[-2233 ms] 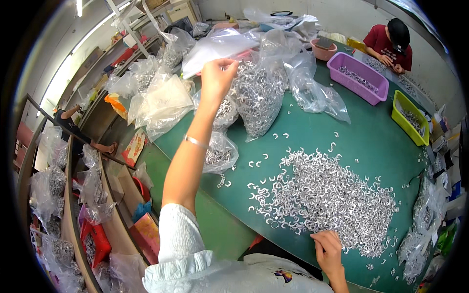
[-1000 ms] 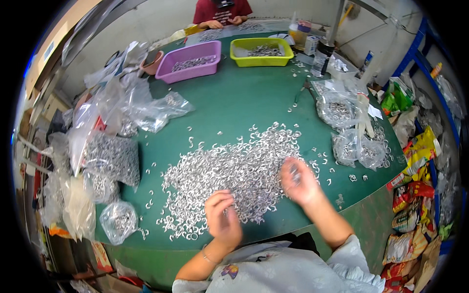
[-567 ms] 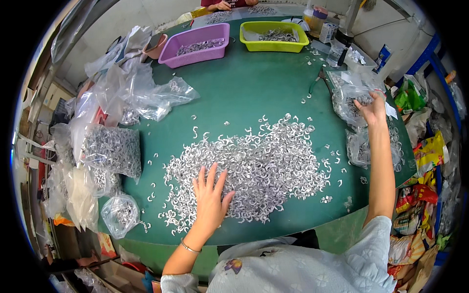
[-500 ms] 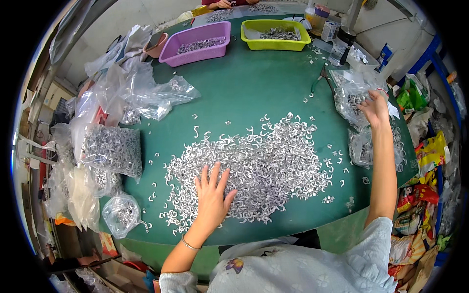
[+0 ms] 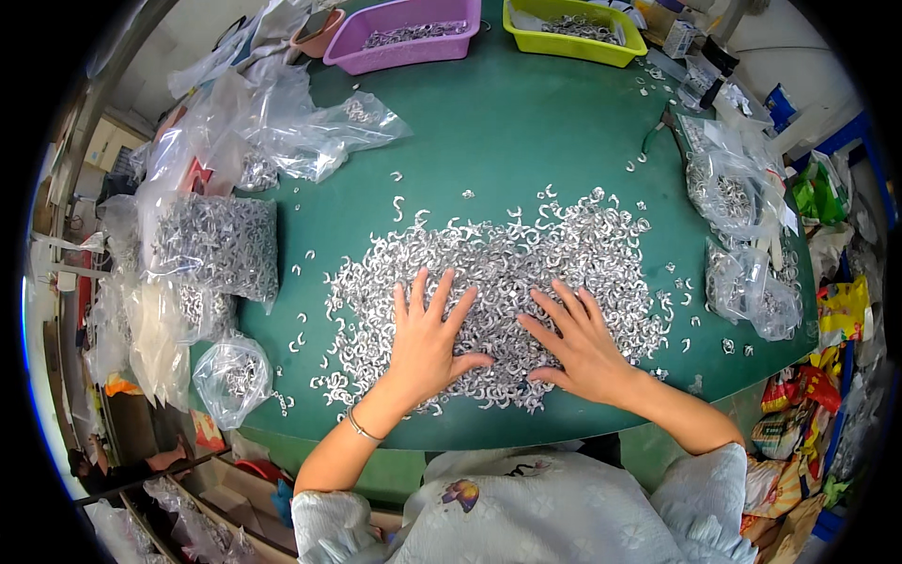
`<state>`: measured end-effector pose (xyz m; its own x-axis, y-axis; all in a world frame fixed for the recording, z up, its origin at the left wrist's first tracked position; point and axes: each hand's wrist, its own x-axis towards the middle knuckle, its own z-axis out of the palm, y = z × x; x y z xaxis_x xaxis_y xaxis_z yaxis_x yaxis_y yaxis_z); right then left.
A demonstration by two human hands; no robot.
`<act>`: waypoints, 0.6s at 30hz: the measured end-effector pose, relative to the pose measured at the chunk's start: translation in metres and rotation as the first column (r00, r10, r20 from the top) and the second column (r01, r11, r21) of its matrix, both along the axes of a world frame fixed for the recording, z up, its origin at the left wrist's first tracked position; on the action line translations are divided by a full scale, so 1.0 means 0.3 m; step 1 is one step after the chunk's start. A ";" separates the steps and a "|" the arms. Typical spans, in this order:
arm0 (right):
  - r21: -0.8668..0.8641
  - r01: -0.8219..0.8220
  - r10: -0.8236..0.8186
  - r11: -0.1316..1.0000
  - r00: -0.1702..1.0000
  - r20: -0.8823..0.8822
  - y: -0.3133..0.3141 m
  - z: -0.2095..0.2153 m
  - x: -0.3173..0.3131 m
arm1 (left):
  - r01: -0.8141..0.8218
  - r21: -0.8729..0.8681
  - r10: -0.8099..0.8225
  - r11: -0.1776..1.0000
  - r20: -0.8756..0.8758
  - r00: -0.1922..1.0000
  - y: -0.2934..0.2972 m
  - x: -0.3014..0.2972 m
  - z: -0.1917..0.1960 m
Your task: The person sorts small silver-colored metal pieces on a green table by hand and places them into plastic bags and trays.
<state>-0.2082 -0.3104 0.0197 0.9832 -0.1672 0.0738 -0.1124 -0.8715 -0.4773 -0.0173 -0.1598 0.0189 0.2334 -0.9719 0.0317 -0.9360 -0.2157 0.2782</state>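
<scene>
Both hands flat, fingers spread, gripping nothing: left hand [image 5: 427,340] & right hand [image 5: 578,340] press on the clips [image 5: 507,268] heaped mid-table [image 5: 526,122], near its front edge. Bags [image 5: 216,246] crowd left, more bags [image 5: 742,235] right; open green w/ few strays behind the pile up to the trays [image 5: 404,23].

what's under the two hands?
Both the left hand and right hand lie flat, fingers spread, on the pile of small silver curved metal pieces on the green table. The pieces directly beneath the palms are covered, so their arrangement cannot be seen.

Bright even light, soft shadows, sharp centre, fisheye-bent dark rim
</scene>
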 end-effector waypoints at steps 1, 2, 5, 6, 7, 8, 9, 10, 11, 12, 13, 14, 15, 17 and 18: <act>-0.020 0.024 -0.023 1.000 0.996 0.082 -0.017 -0.001 0.004 | 0.001 -0.003 -0.001 1.000 -0.014 1.000 -0.009 0.004 0.009; 0.013 0.097 -0.098 0.995 0.985 0.143 -0.047 -0.015 0.004 | 0.002 -0.007 -0.002 1.000 -0.028 1.000 -0.013 0.006 0.012; 0.042 0.350 -0.345 0.936 0.881 0.324 -0.186 -0.034 0.026 | -0.014 -0.029 0.014 0.999 -0.015 1.000 -0.004 0.008 0.003; 0.005 0.457 -0.421 0.889 0.816 0.395 -0.246 -0.026 0.057 | -0.015 -0.038 0.014 0.999 -0.015 1.000 -0.004 0.006 0.000; 0.008 0.485 -0.447 0.875 0.801 0.399 -0.298 -0.034 0.081 | -0.020 -0.050 0.019 0.999 -0.020 1.000 -0.008 0.006 0.004; 0.013 0.511 -0.472 0.860 0.785 0.402 -0.338 -0.054 0.101 | -0.019 -0.057 0.018 0.998 -0.025 1.000 -0.013 0.007 0.003; -0.015 0.525 -0.484 0.851 0.796 0.364 -0.366 -0.064 0.114 | -0.018 -0.063 0.016 0.998 -0.030 0.999 -0.017 0.009 0.003; -0.043 0.533 -0.493 0.845 0.808 0.322 -0.381 -0.071 0.128 | -0.022 -0.066 0.020 0.998 -0.038 0.999 -0.014 0.010 0.000; -0.072 0.541 -0.504 0.838 0.818 0.279 -0.387 -0.074 0.134 | -0.022 -0.068 0.019 0.997 -0.039 0.999 -0.014 0.011 -0.002; -0.087 0.531 -0.480 0.843 0.814 0.326 -0.391 -0.069 0.128 | -0.020 -0.070 0.017 0.997 -0.039 0.999 -0.017 0.013 -0.001; -0.101 0.517 -0.450 0.850 0.812 0.371 -0.389 -0.043 0.126 | -0.024 -0.069 0.021 0.997 -0.040 0.999 -0.015 0.013 -0.001; -0.117 0.507 -0.422 0.854 0.806 0.414 -0.386 -0.016 0.120 | -0.027 -0.068 0.024 0.997 -0.044 0.999 -0.014 0.013 -0.002; -0.129 0.494 -0.396 0.860 0.804 0.444 -0.391 0.007 0.100 | -0.028 -0.067 0.025 0.997 -0.048 0.999 -0.014 0.013 -0.002; -0.223 0.444 -0.327 0.868 0.848 0.417 -0.388 0.036 0.053 | -0.032 -0.069 0.028 0.997 -0.055 0.998 -0.018 0.012 0.004; -0.301 0.396 -0.279 0.868 0.888 0.364 -0.383 0.045 0.023 | -0.034 -0.069 0.030 0.997 -0.057 0.998 -0.015 0.011 0.003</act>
